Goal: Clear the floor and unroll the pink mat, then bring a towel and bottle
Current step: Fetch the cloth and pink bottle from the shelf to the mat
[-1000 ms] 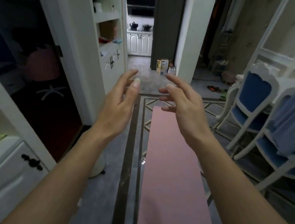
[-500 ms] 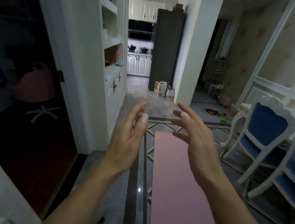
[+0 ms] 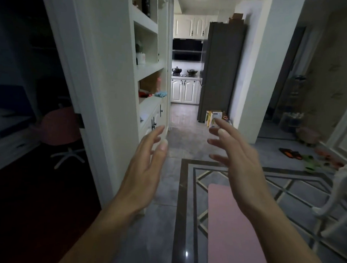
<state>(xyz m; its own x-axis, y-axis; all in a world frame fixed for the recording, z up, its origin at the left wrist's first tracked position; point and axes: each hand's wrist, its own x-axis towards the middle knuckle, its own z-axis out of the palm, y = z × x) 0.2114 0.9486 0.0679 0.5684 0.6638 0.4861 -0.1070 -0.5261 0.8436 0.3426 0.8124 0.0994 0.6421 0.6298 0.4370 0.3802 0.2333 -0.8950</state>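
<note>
While the pink mat (image 3: pixel 229 233) lies flat and unrolled on the tiled floor (image 3: pixel 160 240), its long side runs straight ahead toward the kitchen. Both the left hand (image 3: pixel 145 170) and right hand (image 3: pixel 237 160) hang above it, fingers spread wide, holding and touching nothing.

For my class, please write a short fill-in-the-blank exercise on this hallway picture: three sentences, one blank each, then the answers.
1. The mat lying unrolled on the floor is ____ in colour.
2. The left hand and right hand both hold ____.
3. Two pots stand on the ____ in the far kitchen.

Missing words: pink; nothing; stove
</note>
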